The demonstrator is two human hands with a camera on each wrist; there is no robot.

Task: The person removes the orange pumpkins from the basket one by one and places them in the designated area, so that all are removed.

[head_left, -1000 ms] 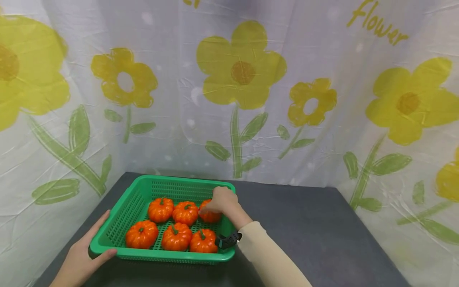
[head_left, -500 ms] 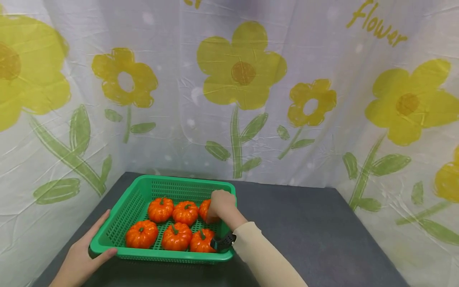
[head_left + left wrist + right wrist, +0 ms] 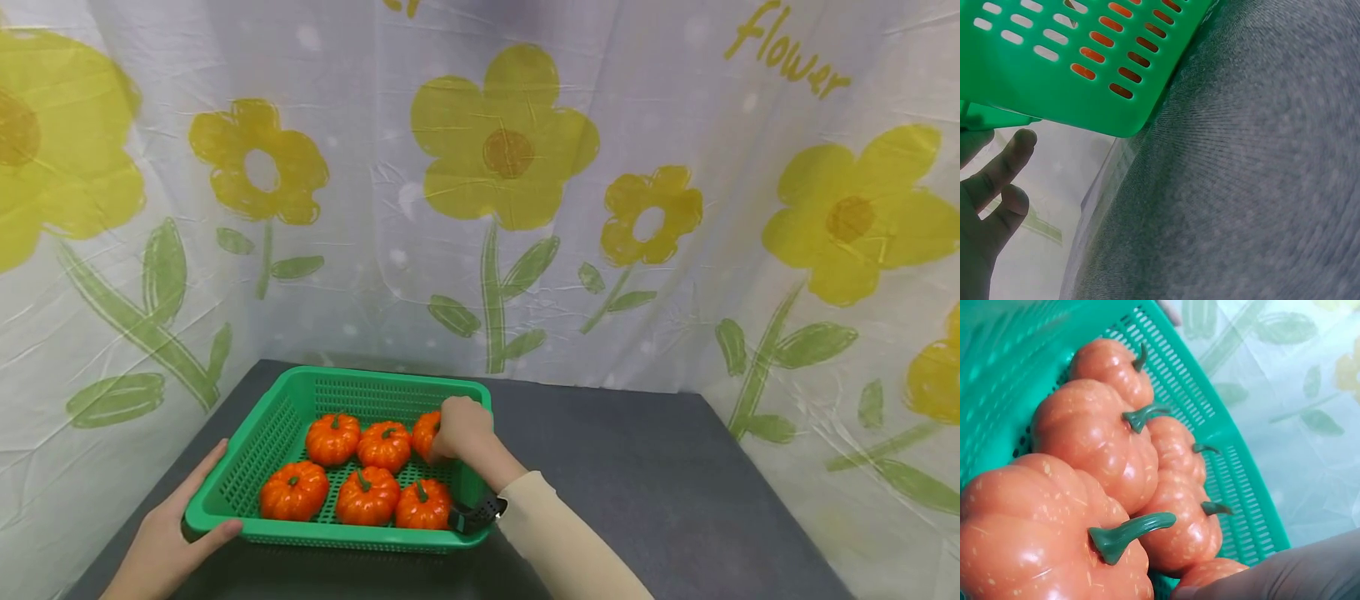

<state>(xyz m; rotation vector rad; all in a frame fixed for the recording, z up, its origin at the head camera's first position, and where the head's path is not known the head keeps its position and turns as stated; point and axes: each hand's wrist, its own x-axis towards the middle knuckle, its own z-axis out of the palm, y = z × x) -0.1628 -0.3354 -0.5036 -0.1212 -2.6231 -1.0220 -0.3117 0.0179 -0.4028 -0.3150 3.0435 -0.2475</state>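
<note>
A green perforated plastic basket (image 3: 337,533) holds several orange toy pumpkins with green stems, set in two rows. My left hand (image 3: 161,533) holds its front left corner, thumb at the front rim and fingers along the left side. Below the rim in the left wrist view, some fingers (image 3: 1004,165) extend apart from the basket wall. My right hand (image 3: 467,429) reaches in at the right end and grips the back right pumpkin (image 3: 423,435), covering much of it; the fingertips are hidden. The front right pumpkin (image 3: 423,504) sits just below the wrist.
The basket stands on the left part of a dark grey table (image 3: 615,475). A white cloth (image 3: 360,283) printed with yellow flowers hangs behind and along both sides. A black watch band (image 3: 480,512) circles the right wrist, close to the basket's right wall.
My right hand has moved slightly down and left, its fingers closing in around the back right pumpkin, which now sits a little further left. The left hand and basket have hardly moved.
</note>
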